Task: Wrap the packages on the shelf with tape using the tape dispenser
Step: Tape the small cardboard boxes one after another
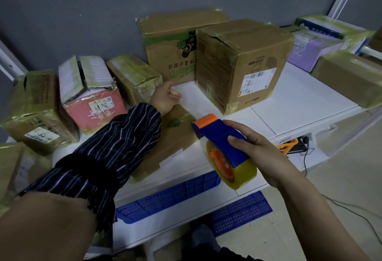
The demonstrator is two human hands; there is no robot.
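Packages are crowding the white shelf point(289, 99) on my head-camera feed, most of them glossy with yellowish tape. I am watching the flat package point(175, 134) lying just left of centre. It is running from the middle down toward seven o'clock and is partly hidden under the striped sleeve point(107, 157).

The left hand point(165, 97) is resting at that package's far end, at about eleven o'clock from centre. Its fingers are curling inward, and one fingertip is reaching the foot of the tall green-printed box point(171, 54). I cannot tell whether those fingers are clamping the package's edge or closing on nothing.

The right hand point(254, 153) is sitting at four o'clock, with fingers and thumb wrapping firmly round the blue body of the tape dispenser point(219, 134). I am seeing the dispenser hanging over the shelf's front edge, just beside the flat package's right side. Its orange cutter end is pointing toward eleven o'clock. The tape roll point(233, 169) is hanging beneath it.

At one o'clock the barcode-labelled box point(241, 64) is standing upright, just beside the tall box. At nine o'clock the pink-fronted box point(93, 99) is lying between two taped brown ones. A purple box point(310, 52) is sitting out at two o'clock. A blue crate point(165, 200) is showing below the shelf at six o'clock.
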